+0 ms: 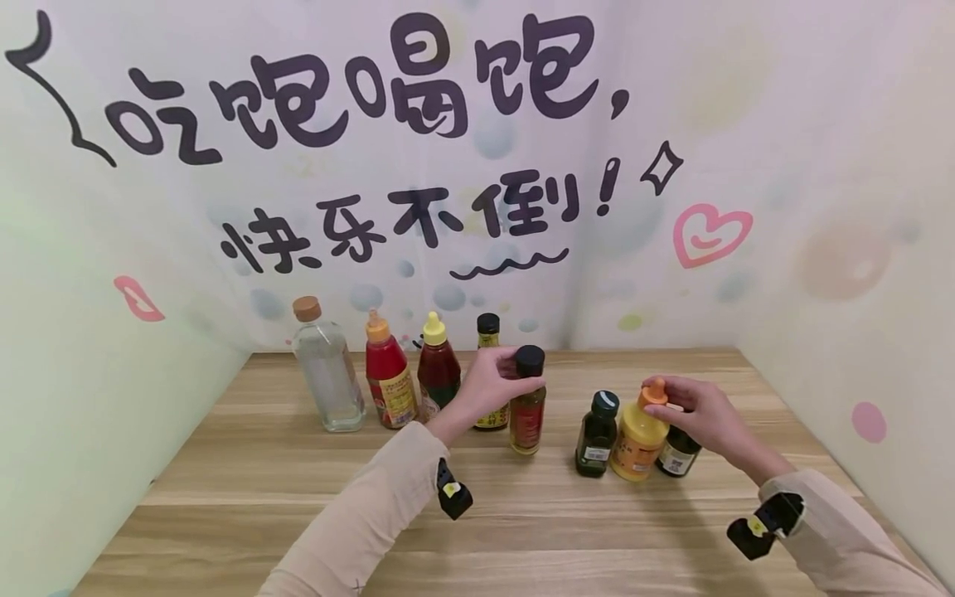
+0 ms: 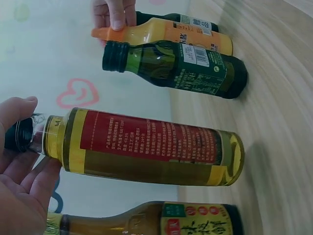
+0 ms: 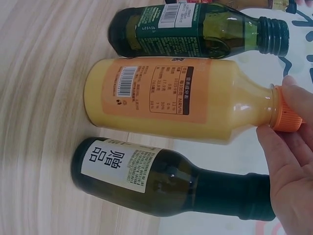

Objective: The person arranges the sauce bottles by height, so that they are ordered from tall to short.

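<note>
My left hand [image 1: 488, 383] holds a glass bottle of golden liquid [image 2: 146, 147] by its neck, just under the black cap. This bottle stands upright and has a red label. My right hand [image 1: 700, 412] pinches the orange cap [image 3: 286, 110] of a yellow squeeze bottle [image 1: 637, 444] between thumb and fingers. Close on its left is a dark green square bottle [image 1: 594, 444] with a dark cap. On its other side stands a dark bottle [image 3: 142, 181] with a white label, its neck close beside my right fingers.
Left of my left hand stand a soy-sauce-like bottle [image 1: 488, 332], a dark red bottle with a yellow tip [image 1: 438, 365], a red sauce bottle with an orange cap [image 1: 390, 377] and a clear bottle [image 1: 328, 373]. A printed curtain [image 1: 522, 290] hangs behind the wooden table [image 1: 507, 531].
</note>
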